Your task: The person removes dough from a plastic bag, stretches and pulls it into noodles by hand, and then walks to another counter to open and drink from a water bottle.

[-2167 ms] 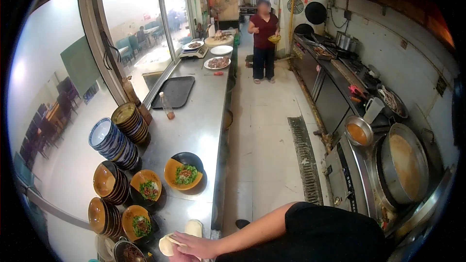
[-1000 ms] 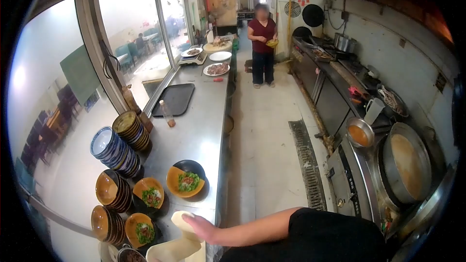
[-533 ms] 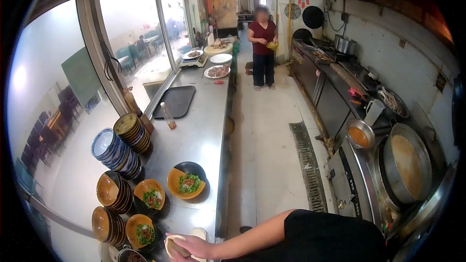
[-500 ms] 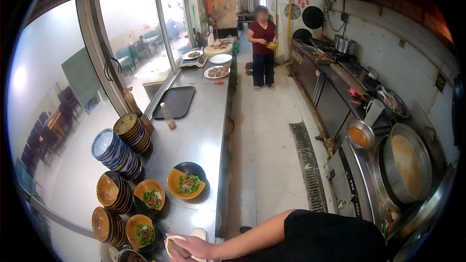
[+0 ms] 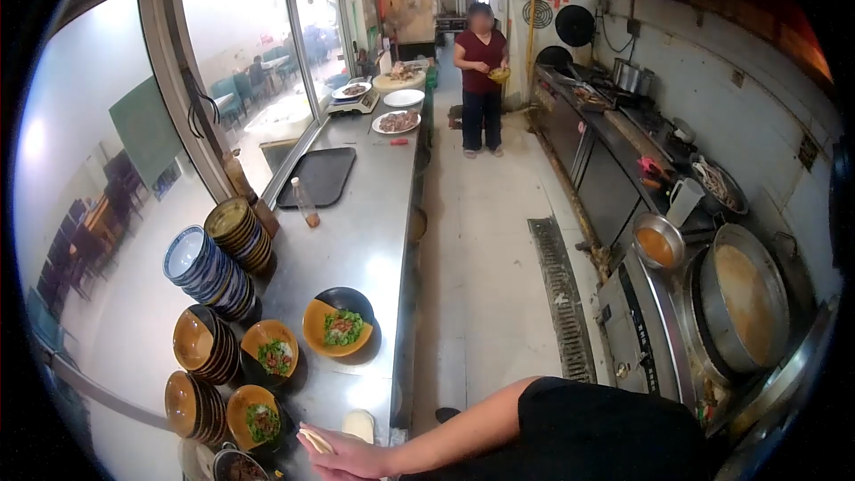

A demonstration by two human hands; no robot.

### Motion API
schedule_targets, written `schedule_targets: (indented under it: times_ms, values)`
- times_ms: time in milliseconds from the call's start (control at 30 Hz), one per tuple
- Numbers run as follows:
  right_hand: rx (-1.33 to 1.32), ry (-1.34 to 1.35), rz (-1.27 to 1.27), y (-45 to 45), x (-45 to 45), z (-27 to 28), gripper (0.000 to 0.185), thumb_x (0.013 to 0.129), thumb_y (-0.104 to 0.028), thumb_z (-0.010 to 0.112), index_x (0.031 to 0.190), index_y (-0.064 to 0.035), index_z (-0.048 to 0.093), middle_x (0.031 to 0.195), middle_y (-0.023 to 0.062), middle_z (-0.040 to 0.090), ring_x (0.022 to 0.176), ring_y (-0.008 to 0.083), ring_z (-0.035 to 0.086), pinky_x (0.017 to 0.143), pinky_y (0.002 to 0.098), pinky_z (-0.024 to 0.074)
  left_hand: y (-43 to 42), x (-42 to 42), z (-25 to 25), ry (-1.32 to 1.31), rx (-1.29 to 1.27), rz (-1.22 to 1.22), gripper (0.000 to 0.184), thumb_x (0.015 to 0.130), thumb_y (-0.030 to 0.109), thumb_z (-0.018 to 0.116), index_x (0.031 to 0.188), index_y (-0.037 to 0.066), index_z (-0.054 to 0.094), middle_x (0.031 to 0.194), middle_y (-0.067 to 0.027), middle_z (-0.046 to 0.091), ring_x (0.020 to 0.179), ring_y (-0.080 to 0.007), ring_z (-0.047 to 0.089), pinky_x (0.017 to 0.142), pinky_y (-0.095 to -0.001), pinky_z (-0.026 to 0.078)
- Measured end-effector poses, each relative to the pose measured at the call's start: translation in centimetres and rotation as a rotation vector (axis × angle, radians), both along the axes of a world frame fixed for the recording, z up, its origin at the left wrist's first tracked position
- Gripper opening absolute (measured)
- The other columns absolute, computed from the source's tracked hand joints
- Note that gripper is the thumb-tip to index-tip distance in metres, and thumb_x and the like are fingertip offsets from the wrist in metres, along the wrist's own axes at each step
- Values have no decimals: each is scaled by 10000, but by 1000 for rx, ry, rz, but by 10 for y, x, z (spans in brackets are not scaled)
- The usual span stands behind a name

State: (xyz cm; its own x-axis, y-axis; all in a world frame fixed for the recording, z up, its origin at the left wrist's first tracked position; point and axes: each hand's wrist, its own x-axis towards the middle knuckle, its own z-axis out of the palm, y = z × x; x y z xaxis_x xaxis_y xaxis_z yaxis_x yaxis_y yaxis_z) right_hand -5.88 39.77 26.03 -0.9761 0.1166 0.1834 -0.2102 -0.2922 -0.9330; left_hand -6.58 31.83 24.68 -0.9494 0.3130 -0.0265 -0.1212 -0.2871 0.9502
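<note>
Grip of the right hand (image 5: 350,457) closed on pale dough (image 5: 315,440), the piece mostly hidden within.

Three bowls of greens and meat (image 5: 342,328). Four stacks of bowls in all: two orange-and-black (image 5: 192,337), one blue-and-white (image 5: 186,254), one green-and-brown (image 5: 230,215); too tightly nested to count bowl by bowl. Dough (image 5: 359,427), two pieces. Three white plates (image 5: 404,98), two of them with meat. One dark tray (image 5: 318,176), one bottle (image 5: 305,203), one scale (image 5: 356,105), one chopping board (image 5: 385,85). Across the aisle, one large pot of broth (image 5: 744,294), one bowl of orange liquid (image 5: 656,246), one pitcher (image 5: 685,202). One other person (image 5: 483,62).
</note>
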Motion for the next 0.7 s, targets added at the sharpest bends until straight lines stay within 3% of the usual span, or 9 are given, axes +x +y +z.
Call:
schedule_targets:
  times_ms: [100,267,300,333,367,400,500,567,700]
  values:
    - [26,-42,7,7,2,8,583,974,-294,408,1420,35,227,1473,145,287,1368,219,238,1124,310,167,-10,-4,-18,28,-223,7,582,1011,309,249,1452,-20,61,1519,-163,131,1372,-264,220,1127,-346,186]
    - [56,-140,84,10,-15,-24,615,970,-312,416,1452,-28,162,1492,116,257,1358,211,261,1120,292,178,24,16,79,92,-645,-11,488,1008,222,255,1406,-59,217,1456,-209,257,1255,-311,404,1049,-341,364]
    - [71,-181,116,12,-15,-22,612,970,-320,417,1461,-62,160,1491,112,260,1349,210,283,1118,285,184,21,14,68,89,-646,-8,488,1008,222,255,1406,-59,217,1456,-209,257,1255,-311,404,1049,-341,364]
    - [70,-183,120,16,-15,-19,612,970,-320,417,1461,-62,160,1491,112,260,1349,210,283,1118,285,184,19,12,49,113,-389,57,476,983,222,348,1380,-32,287,1404,-184,337,1235,-283,418,1031,-350,360]
    - [-30,-210,92,21,-14,-17,515,981,-318,382,1409,-47,290,1377,86,393,1240,180,383,1041,280,274,15,9,32,132,-137,124,466,957,223,440,1355,-6,356,1352,-158,417,1214,-254,432,1014,-359,355]
    - [-148,-245,70,16,-11,-22,468,991,-315,347,1357,-32,419,1263,60,526,1131,150,482,964,274,364,11,11,34,120,-164,136,466,957,223,440,1355,-6,356,1352,-158,417,1214,-254,432,1014,-359,355]
    - [-56,-169,67,26,-5,-32,411,986,-244,352,1291,4,473,1271,79,520,1167,166,471,1000,288,351,-6,9,28,229,-435,183,540,895,71,505,1383,-29,296,1397,-188,359,1264,-289,384,1044,-387,324]
    - [-42,-216,138,26,-4,-37,394,984,-229,348,1270,0,491,1275,80,511,1173,166,462,1006,290,346,-18,3,19,276,-512,210,535,894,90,513,1374,-32,311,1387,-192,370,1260,-289,388,1039,-391,331]
    - [174,-94,-36,29,2,-27,305,953,-219,416,1133,4,524,1068,122,563,1048,201,529,880,311,416,-30,-9,-18,446,-606,188,477,880,157,565,1286,-42,411,1268,-190,475,1166,-282,465,989,-393,376]
